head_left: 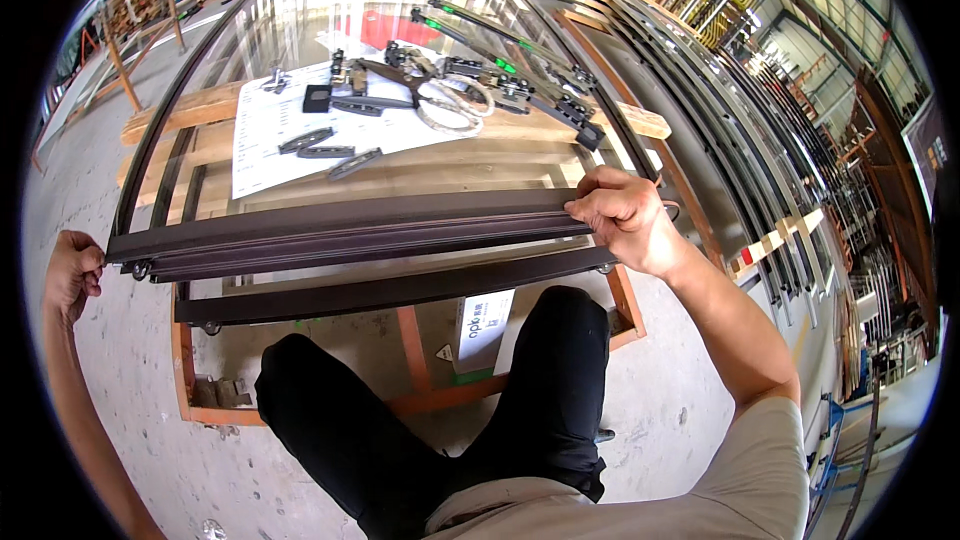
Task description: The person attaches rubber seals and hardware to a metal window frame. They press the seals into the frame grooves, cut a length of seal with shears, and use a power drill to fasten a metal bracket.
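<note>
A glazed window sash [360, 220] with a dark brown frame lies flat before me, its near rail grooved along the edge. My right hand [625, 215] is closed on the right end of that rail, thumb and fingers pinching its top edge. At the left corner my left hand [75, 275] has its fingers curled in, thumb and forefinger against the frame end. On the glass lie a white printed sheet [260, 155], scissors [440, 105] with pale handles, several short black fittings [325, 151] and long black rods [480, 40] with green parts.
Another dark frame bar [400, 288] with small rollers runs nearer to my knees. Wooden battens [190, 112] and an orange stand [410, 345] are beneath. A white box [485, 325] sits low between my legs. Long profiles [740, 130] are racked to the right. A red item [385, 30] lies farther back.
</note>
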The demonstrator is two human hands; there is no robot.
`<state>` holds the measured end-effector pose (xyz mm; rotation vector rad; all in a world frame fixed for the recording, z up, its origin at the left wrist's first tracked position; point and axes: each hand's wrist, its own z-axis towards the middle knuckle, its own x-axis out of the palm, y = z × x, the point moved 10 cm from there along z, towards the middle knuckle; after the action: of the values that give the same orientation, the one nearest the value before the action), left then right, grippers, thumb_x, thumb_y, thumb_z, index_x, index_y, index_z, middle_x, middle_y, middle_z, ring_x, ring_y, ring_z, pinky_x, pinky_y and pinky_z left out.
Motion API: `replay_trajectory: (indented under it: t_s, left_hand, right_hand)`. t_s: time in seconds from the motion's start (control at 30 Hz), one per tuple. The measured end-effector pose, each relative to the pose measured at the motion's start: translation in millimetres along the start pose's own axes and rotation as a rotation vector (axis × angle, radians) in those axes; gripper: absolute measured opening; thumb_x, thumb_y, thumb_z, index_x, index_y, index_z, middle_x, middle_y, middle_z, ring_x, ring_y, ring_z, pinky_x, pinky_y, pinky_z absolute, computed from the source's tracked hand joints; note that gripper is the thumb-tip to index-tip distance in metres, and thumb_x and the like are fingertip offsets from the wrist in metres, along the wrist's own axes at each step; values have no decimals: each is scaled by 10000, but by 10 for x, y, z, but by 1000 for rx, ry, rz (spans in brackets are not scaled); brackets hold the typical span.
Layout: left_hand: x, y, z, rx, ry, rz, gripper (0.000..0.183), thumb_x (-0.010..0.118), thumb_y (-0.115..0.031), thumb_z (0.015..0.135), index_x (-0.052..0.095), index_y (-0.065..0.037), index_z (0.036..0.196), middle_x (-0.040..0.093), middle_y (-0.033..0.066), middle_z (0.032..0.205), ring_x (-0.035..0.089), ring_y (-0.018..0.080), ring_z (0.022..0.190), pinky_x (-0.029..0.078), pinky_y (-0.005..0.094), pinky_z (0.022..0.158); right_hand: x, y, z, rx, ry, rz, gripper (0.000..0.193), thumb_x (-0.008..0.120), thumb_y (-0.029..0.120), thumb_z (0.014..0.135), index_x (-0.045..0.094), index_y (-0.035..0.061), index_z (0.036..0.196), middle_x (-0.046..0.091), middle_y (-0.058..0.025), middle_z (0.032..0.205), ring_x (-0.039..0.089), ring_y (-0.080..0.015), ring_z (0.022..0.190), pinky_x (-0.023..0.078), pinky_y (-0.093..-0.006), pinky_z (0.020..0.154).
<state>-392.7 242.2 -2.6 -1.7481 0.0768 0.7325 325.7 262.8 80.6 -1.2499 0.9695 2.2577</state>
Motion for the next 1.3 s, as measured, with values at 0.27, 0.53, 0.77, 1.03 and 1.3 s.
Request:
replay_trajectory:
  t_s: [0.27, 0.53, 0.77, 1.03, 1.3]
  left_hand:
    - [-45, 67, 57, -13, 13, 22, 114, 612, -62, 698, 522, -25, 757, 497, 24, 571, 449, 91, 425, 374, 250, 356]
    - [-99, 49, 33, 40, -89, 8, 136, 618, -82, 699, 522, -22, 773, 488, 16, 556, 434, 89, 402, 365, 241, 352]
    - [-174, 106, 78, 42, -55, 38, 150, 615, -105, 709, 520, -39, 805, 484, 10, 585, 435, 85, 425, 360, 229, 366]
    - [-174, 115, 91, 13, -27, 52, 183, 625, -117, 734, 518, -37, 859, 488, 10, 600, 428, 81, 438, 380, 226, 376]
    - [-236, 199, 135, 8, -51, 17, 293, 657, -126, 748, 502, -29, 978, 499, 13, 632, 435, 82, 450, 384, 228, 373]
  right_hand:
    - [-225, -222, -191, 50, -26, -25, 113, 699, -93, 797, 701, -16, 879, 634, -142, 821, 652, -299, 781, 524, -369, 661]
    - [-488, -559, -433, 184, 31, -71, 94, 691, -80, 829, 710, -13, 892, 650, -131, 874, 665, -284, 806, 534, -357, 702]
    - [-657, -690, -588, 165, 23, -126, 84, 669, -72, 840, 693, -26, 906, 650, -149, 882, 660, -318, 823, 531, -386, 717]
    - [-663, -628, -642, 56, 41, -361, 181, 669, -74, 772, 647, -19, 943, 621, -164, 901, 631, -374, 840, 529, -430, 738]
    - [-662, -636, -639, 55, 24, -476, 188, 663, -21, 762, 611, 17, 939, 621, -151, 877, 632, -377, 818, 514, -450, 699]
